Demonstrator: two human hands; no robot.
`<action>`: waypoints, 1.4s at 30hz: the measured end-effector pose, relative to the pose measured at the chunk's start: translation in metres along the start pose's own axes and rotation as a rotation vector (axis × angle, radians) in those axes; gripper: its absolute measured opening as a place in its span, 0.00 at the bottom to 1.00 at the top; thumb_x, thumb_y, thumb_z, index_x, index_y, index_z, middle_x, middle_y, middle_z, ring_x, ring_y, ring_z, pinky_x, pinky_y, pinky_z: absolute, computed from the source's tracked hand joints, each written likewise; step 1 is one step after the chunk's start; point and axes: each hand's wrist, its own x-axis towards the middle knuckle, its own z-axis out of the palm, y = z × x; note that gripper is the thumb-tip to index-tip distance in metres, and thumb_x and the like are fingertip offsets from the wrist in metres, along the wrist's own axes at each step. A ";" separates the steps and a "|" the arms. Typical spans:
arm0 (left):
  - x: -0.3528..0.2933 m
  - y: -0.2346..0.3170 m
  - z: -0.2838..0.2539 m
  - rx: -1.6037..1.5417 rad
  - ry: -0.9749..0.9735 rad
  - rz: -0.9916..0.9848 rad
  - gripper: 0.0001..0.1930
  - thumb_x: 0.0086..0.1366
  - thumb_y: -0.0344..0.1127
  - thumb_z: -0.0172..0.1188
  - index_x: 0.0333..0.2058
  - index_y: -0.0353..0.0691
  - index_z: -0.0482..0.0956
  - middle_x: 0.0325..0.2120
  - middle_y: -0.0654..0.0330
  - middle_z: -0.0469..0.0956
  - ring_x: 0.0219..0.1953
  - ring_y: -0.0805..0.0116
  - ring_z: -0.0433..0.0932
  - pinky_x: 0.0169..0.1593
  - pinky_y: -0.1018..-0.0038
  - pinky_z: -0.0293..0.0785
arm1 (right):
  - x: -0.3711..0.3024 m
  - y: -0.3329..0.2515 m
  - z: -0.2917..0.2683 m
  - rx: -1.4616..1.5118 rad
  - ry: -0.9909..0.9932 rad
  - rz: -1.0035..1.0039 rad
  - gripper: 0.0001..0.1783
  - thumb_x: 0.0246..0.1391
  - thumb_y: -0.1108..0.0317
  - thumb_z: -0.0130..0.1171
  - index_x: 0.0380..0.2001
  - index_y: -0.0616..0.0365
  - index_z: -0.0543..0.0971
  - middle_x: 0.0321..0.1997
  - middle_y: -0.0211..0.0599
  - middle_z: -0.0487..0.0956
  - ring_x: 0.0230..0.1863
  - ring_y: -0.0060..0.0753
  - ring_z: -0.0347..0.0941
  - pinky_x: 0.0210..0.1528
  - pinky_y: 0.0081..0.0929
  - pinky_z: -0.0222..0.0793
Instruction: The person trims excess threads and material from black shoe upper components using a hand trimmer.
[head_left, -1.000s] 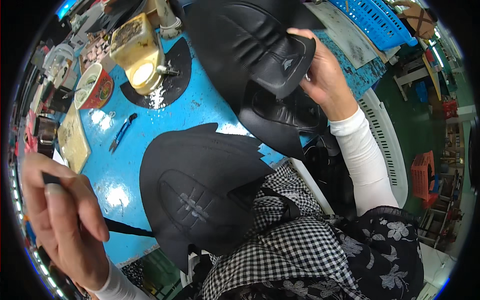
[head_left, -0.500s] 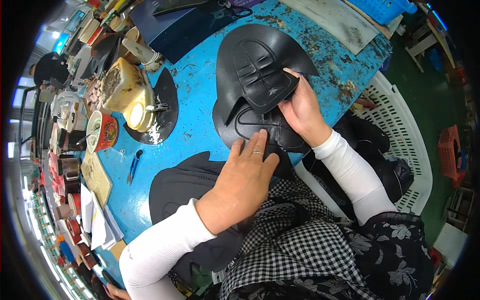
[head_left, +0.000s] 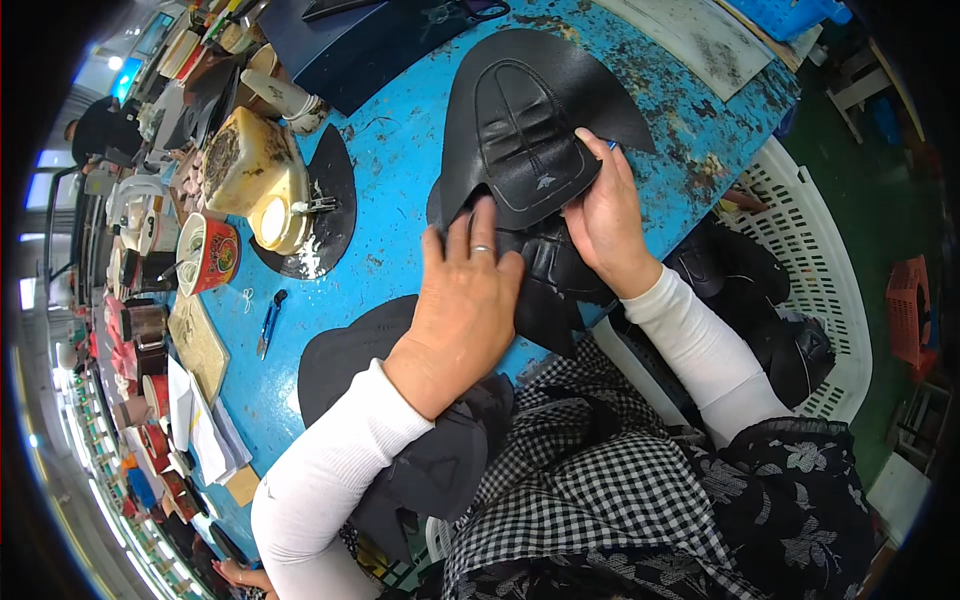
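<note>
A glossy black shoe upper (head_left: 515,120), with stitched lines and raised ribs, is held over the table. My right hand (head_left: 612,225) grips its right edge, the thumb hidden or only partly seen. A small blue thing shows by those fingertips. My left hand (head_left: 455,300), a ring on one finger, has its fingers stretched toward the piece's lower left edge; one fingertip is partly covered there. Beneath lies another black upper (head_left: 560,265), mostly hidden. Matte black pieces (head_left: 345,365) lie under and beside my left wrist.
To the left are a yellowed glue container (head_left: 255,175) on a black scrap (head_left: 335,190), a blue cutter knife (head_left: 270,325) and a red paper bowl (head_left: 222,255). A dark blue box (head_left: 330,50) stands behind. At the right, a white basket (head_left: 830,270) holds black pieces.
The upper piece has moved slightly away and flattened out. My left hand has shifted left and up, from lying on the lower piece to the upper one's edge.
</note>
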 end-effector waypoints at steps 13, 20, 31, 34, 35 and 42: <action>-0.045 0.021 -0.094 -0.883 -0.155 0.413 0.07 0.62 0.33 0.58 0.36 0.38 0.80 0.40 0.55 0.79 0.41 0.60 0.79 0.45 0.66 0.73 | -0.005 -0.004 0.009 0.113 -0.086 -0.010 0.08 0.63 0.63 0.53 0.40 0.54 0.72 0.40 0.31 0.79 0.44 0.25 0.77 0.46 0.30 0.73; -0.161 -0.017 -0.131 -1.412 0.397 -0.486 0.20 0.60 0.39 0.64 0.38 0.35 0.62 0.15 0.50 0.77 0.10 0.75 0.71 0.14 0.83 0.66 | -0.031 -0.053 0.017 0.211 -0.419 0.229 0.08 0.64 0.66 0.51 0.41 0.58 0.76 0.41 0.33 0.81 0.43 0.26 0.78 0.47 0.28 0.73; -0.375 -0.117 -0.168 -0.729 1.357 -0.956 0.14 0.73 0.45 0.48 0.34 0.42 0.71 0.21 0.69 0.57 0.23 0.80 0.54 0.31 0.83 0.53 | -0.037 -0.097 -0.046 -0.712 -0.019 0.057 0.13 0.66 0.62 0.48 0.46 0.60 0.72 0.30 0.24 0.67 0.24 0.11 0.56 0.24 0.13 0.50; -0.369 -0.116 -0.150 -0.824 1.211 -1.009 0.12 0.72 0.43 0.49 0.39 0.40 0.72 0.22 0.70 0.60 0.23 0.80 0.56 0.29 0.82 0.54 | -0.039 -0.102 -0.020 -0.684 -0.085 -0.055 0.14 0.67 0.65 0.45 0.51 0.60 0.68 0.30 0.24 0.65 0.23 0.11 0.54 0.23 0.13 0.47; -0.370 -0.115 -0.143 -0.872 1.141 -1.021 0.12 0.71 0.42 0.50 0.42 0.39 0.73 0.22 0.70 0.61 0.23 0.80 0.58 0.28 0.81 0.55 | -0.045 -0.102 -0.006 -0.711 -0.115 -0.094 0.13 0.67 0.66 0.44 0.51 0.60 0.67 0.30 0.24 0.65 0.22 0.11 0.53 0.22 0.13 0.47; -0.191 -0.071 -0.093 -1.104 -0.003 -0.426 0.05 0.51 0.29 0.67 0.27 0.35 0.82 0.19 0.66 0.74 0.22 0.80 0.69 0.26 0.80 0.62 | -0.070 -0.075 0.059 -0.969 -0.650 0.093 0.07 0.66 0.66 0.47 0.43 0.56 0.66 0.22 0.24 0.67 0.17 0.09 0.52 0.19 0.11 0.46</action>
